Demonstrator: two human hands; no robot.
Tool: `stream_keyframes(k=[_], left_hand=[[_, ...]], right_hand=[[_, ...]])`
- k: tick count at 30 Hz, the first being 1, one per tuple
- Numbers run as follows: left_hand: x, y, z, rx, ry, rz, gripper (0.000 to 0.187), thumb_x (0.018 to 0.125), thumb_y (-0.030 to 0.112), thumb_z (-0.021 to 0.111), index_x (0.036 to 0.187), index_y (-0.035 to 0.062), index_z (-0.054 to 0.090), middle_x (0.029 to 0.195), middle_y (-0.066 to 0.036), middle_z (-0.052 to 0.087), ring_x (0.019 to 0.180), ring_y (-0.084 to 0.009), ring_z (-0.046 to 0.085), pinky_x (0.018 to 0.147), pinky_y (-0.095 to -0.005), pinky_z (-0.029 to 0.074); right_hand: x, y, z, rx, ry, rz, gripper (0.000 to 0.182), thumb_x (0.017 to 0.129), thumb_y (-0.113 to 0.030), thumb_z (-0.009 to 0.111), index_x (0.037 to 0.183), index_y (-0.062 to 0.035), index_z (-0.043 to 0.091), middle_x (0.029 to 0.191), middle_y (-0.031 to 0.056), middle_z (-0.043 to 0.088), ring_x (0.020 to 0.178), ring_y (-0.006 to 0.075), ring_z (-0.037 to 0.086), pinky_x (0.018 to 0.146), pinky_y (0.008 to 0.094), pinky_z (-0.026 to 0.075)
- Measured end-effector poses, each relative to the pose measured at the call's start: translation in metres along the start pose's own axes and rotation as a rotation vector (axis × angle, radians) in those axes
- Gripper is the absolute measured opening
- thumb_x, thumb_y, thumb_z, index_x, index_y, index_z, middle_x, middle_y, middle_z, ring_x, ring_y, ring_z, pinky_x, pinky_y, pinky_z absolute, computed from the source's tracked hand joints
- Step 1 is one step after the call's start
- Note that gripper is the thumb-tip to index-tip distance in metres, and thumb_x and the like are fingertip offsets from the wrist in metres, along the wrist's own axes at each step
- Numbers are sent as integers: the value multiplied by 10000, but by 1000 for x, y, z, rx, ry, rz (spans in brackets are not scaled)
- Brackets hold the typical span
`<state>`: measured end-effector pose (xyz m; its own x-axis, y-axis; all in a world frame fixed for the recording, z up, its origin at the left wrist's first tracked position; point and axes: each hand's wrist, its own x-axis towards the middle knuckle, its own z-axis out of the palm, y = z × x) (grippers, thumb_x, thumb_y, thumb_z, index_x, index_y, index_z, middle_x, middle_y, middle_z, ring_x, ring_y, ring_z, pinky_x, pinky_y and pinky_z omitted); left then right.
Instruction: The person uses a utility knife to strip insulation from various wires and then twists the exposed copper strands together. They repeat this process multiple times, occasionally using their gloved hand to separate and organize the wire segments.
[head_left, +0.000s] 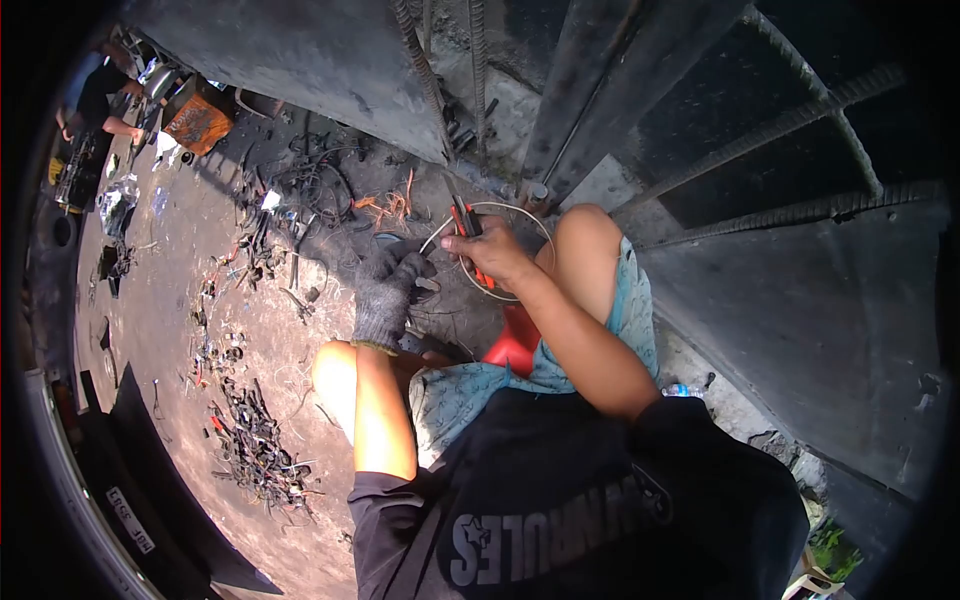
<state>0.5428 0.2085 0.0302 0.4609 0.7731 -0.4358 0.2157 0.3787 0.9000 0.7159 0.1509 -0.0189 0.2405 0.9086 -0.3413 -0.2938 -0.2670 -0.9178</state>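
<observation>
My left hand [382, 292] wears a grey knit glove, its fingers curled at one end of a pale thin wire [546, 232]. The wire bends in a wide loop around my right hand [497, 252]. Bare and closed, that hand grips a red-and-black-handled tool [463, 214] with a pointed grey tip directed away from me. Whether it is a knife or pliers I cannot make out. Between my legs shows a red plastic-looking surface [514, 343]. Dark bits lie beneath the glove, too shaded to name.
Copper-coloured strands [390, 207] and tangled dark cables [315, 185] lie ahead. A heap of small scrap pieces [258, 445] is at left. Metal panels [790, 330] with ribbed bars [770, 135] stand at right. Another person [100, 95] is beside a rusty box [198, 122] at far left.
</observation>
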Motion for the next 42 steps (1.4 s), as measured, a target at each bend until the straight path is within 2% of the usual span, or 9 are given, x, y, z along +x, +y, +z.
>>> stream_keyframes(k=[1, 4, 6, 9, 13, 22, 36, 38, 42], left_hand=[[3, 4, 0, 38, 179, 35, 201, 905, 89, 575, 1066, -19, 625, 797, -67, 655, 661, -136, 613, 555, -240, 504], [39, -49, -52, 376, 461, 73, 311, 855, 164, 613, 1111, -11, 632, 893, -126, 690, 763, -221, 655, 674, -319, 531], [45, -60, -69, 992, 498, -20, 495, 801, 343, 621, 1188, 33, 617, 1061, -184, 681, 962, -362, 653, 893, -420, 493], [36, -37, -30, 1259, 507, -47, 576, 803, 393, 644, 1264, 55, 570, 1187, -206, 625, 1050, -374, 615, 916, -438, 481], [53, -24, 15, -100, 61, 134, 416, 907, 180, 623, 1264, -19, 547, 1097, -141, 648, 975, -210, 633, 841, -340, 521], [69, -38, 21, -553, -223, -23, 320, 826, 120, 659, 1079, -67, 603, 951, -112, 661, 822, -180, 632, 726, -286, 511], [61, -62, 4, 104, 291, -46, 284, 727, 180, 725, 903, -42, 702, 826, -132, 702, 766, -220, 662, 726, -332, 511], [61, -61, 12, 229, 292, -27, 288, 729, 197, 720, 896, -37, 708, 833, -156, 705, 782, -243, 672, 741, -344, 512], [68, -52, 31, 507, 255, 33, 337, 749, 242, 701, 956, -24, 707, 921, -208, 702, 854, -305, 686, 785, -371, 515]], right_hand=[[8, 9, -5, 2, 8, -6, 196, 784, -144, 758, 913, -26, 669, 769, 75, 678, 626, 126, 601, 553, 283, 469], [22, 19, -21, -341, 504, -232, 263, 718, -161, 796, 858, 5, 648, 730, 122, 661, 699, 214, 633, 673, 353, 489], [24, 5, -27, -354, 544, -208, 248, 726, -150, 792, 854, 5, 648, 732, 118, 665, 685, 200, 630, 659, 343, 486], [34, -9, -29, -317, 491, -154, 212, 745, -113, 783, 850, 7, 644, 701, 92, 657, 635, 161, 611, 608, 308, 476], [30, -15, -21, -162, 125, -22, 196, 747, -89, 787, 848, 6, 647, 674, 75, 650, 560, 127, 585, 515, 281, 448], [24, 0, -13, -165, -65, 153, 223, 748, -111, 794, 866, 24, 660, 681, 72, 655, 596, 126, 613, 487, 277, 437], [22, 58, 20, -642, 124, -79, 164, 791, -145, 664, 828, 14, 655, 696, 131, 659, 663, 169, 623, 636, 335, 480], [21, 65, 20, -647, 328, -118, 195, 758, -182, 656, 735, 9, 627, 669, 232, 608, 638, 364, 627, 620, 422, 470], [19, 60, 14, -650, 452, 39, 195, 770, -188, 649, 749, 6, 647, 648, 213, 622, 613, 286, 634, 616, 389, 480]])
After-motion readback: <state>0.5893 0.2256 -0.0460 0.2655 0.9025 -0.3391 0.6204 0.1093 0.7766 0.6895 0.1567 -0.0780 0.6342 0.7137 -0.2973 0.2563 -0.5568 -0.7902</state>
